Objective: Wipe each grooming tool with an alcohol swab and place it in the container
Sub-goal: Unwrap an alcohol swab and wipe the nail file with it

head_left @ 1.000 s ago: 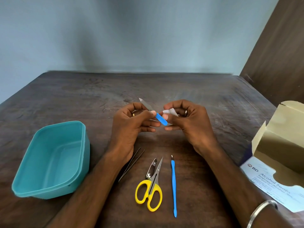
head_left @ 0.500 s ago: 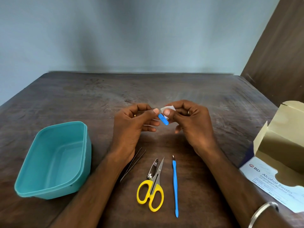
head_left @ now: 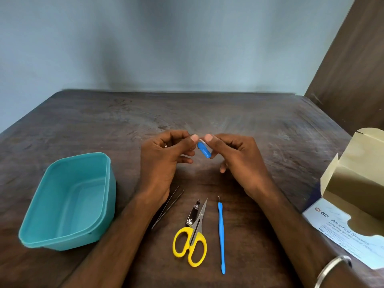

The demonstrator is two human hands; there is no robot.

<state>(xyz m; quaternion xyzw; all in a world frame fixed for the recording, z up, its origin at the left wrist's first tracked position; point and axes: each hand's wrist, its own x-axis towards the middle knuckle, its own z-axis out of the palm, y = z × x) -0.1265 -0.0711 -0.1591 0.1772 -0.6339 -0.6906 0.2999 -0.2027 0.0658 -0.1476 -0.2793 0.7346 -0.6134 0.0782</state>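
Both hands are hovering together above the middle of the dark wooden table (head_left: 239, 121). The left hand (head_left: 164, 161) is pinching the small blue-handled tool (head_left: 204, 150) between thumb and forefinger, its other fingers curled loosely under. The right hand (head_left: 241, 161) is pinching the white swab (head_left: 204, 142) against the same tool from the right side, thumb tip facing the left thumb tip just beside it. Only the blue end of the tool is showing, slanting down toward the near right; the rest is hiding behind the fingers. The swab is peeking out as a thin white edge beside the blue handle.

The teal container (head_left: 68, 202) is sitting on the near left of the table, well apart from the hands, with nothing visible inside it. Near the person, four tools are lying on the table: dark tweezers (head_left: 169, 205) partly under the left wrist, a nail clipper (head_left: 193, 213) touching the yellow-handled scissors (head_left: 192, 242), and a long thin blue stick (head_left: 221, 233) just to the right of the scissors. At the right edge an open cardboard box (head_left: 351, 190) labelled alcohol swabs is lying with its flap raised. A metal bangle (head_left: 330, 269) is circling the right wrist.
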